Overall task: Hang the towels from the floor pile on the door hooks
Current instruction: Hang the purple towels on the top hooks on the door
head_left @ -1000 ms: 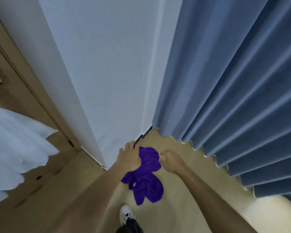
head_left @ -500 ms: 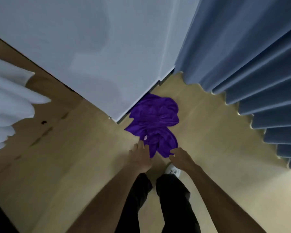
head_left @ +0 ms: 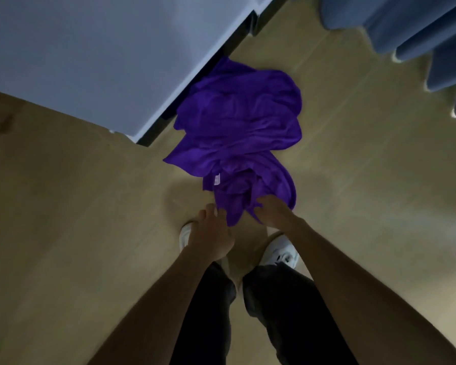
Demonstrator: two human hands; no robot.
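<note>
A crumpled purple towel (head_left: 237, 127) lies on the wooden floor, its far end tucked against the foot of the white panel. My right hand (head_left: 271, 213) reaches down to the towel's near edge, fingers curled into the fabric. Just left of that edge is my left hand (head_left: 211, 233), whose extended fingertips touch the cloth without clasping it. No door hooks are in view.
A white wall or door panel (head_left: 103, 56) with a dark gap at its base fills the upper left. Blue curtain folds (head_left: 419, 30) hang at the upper right. My white shoes (head_left: 281, 250) and dark trousers stand just behind the towel on the light floor (head_left: 63, 206).
The view has tipped down towards the floor and the towel looks larger. Both hands have dropped to its near edge, and the right has closed on it. The white cloth at left has left the view.
</note>
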